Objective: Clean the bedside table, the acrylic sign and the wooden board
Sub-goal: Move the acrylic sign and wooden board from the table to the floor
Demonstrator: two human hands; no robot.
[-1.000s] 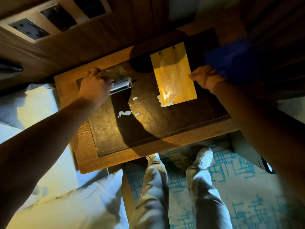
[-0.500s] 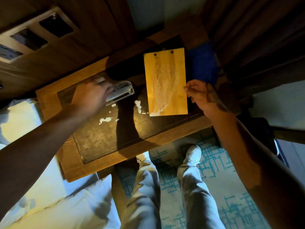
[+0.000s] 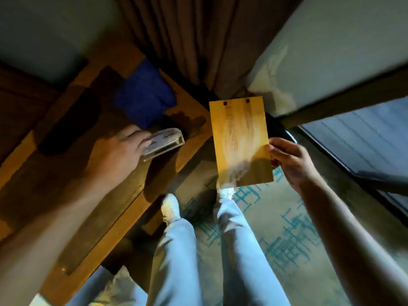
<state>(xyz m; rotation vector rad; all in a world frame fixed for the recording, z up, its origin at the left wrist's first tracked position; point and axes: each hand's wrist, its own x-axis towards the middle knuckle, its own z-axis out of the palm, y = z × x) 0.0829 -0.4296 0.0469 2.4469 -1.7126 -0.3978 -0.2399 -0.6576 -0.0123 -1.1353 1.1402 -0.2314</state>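
Right hand (image 3: 289,161) pinching flat rectangular wooden board (image 3: 240,142), streaked pale, above patterned carpet (image 3: 287,228); left hand (image 3: 123,151) gripping clear acrylic sign (image 3: 164,141) over wooden bench (image 3: 66,164).

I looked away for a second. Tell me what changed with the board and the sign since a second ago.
The right hand has lifted the wooden board off the bedside table and carried it out over the carpet, smears showing on its face. The left hand still holds the acrylic sign on the table; the blue cloth stays at the back.
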